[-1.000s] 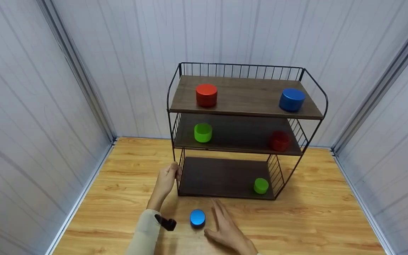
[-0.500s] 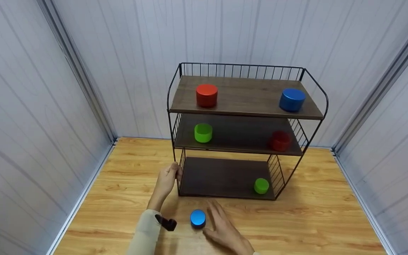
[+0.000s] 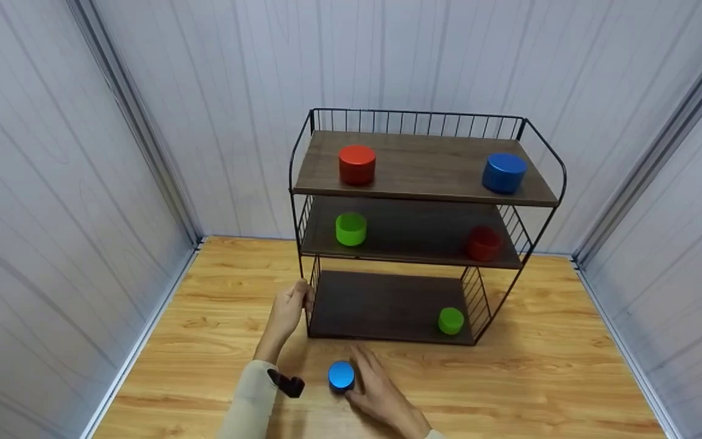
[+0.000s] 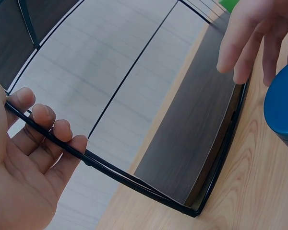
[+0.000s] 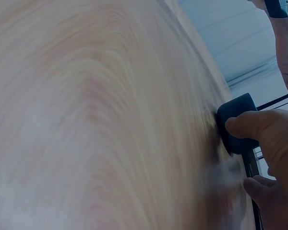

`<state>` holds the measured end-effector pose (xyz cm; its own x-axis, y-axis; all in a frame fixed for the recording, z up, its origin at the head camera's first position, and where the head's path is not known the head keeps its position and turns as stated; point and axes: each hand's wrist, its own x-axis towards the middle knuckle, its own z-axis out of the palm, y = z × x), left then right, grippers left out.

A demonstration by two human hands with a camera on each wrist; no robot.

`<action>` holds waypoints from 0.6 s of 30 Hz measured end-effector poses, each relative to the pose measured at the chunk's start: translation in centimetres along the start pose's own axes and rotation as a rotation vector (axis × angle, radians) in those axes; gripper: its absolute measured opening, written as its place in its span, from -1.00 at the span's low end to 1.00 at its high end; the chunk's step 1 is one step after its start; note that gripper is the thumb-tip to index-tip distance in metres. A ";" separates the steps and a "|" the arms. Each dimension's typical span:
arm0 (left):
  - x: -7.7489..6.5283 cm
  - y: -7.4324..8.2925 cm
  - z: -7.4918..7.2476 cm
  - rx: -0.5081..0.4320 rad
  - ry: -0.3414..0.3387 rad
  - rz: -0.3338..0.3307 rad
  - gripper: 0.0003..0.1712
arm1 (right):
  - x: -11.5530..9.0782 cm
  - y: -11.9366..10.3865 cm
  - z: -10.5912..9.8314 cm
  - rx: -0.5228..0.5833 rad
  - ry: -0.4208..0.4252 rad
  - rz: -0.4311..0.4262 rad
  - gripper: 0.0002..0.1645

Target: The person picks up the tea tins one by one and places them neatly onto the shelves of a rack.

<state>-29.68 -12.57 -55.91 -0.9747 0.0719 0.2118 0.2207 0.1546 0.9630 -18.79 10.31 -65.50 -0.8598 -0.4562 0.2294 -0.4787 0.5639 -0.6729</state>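
My left hand [image 3: 287,311] grips the front left post of a black wire-frame shelf rack [image 3: 393,195], near the bottom tier. In the left wrist view its fingers curl round the thin black metal bar [image 4: 120,177]. On the wooden floor before the rack stands a small round blue container [image 3: 341,374] with a shiny flat top. Just to its right is my right hand [image 3: 381,393], fingers extended and thumb at the container's near side. The right wrist view puts the thumb in front of the container; whether it touches is hard to tell.
On the top shelf stand a red container [image 3: 357,165] and a larger blue container [image 3: 504,173]. The middle shelf bears a green container [image 3: 351,229] and a dark red container [image 3: 484,243]. A small green container [image 3: 451,321] stands at the bottom shelf's right. Pale panel walls [image 3: 253,73] enclose the area.
My right hand has moved slightly left, closing the gap to the small blue container on the floor. The left hand keeps its hold on the rack post.
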 end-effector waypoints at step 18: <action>-0.5 1.2 0.2 -0.008 0.013 -0.003 -0.38 | 0.4 -0.6 0.5 -0.039 -0.034 -0.012 0.01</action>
<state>-28.95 -12.26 -54.92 -0.9757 0.0583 0.2113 0.2177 0.1465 0.9649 -18.76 9.45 -65.36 -0.8476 -0.4861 0.2128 -0.4963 0.5843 -0.6421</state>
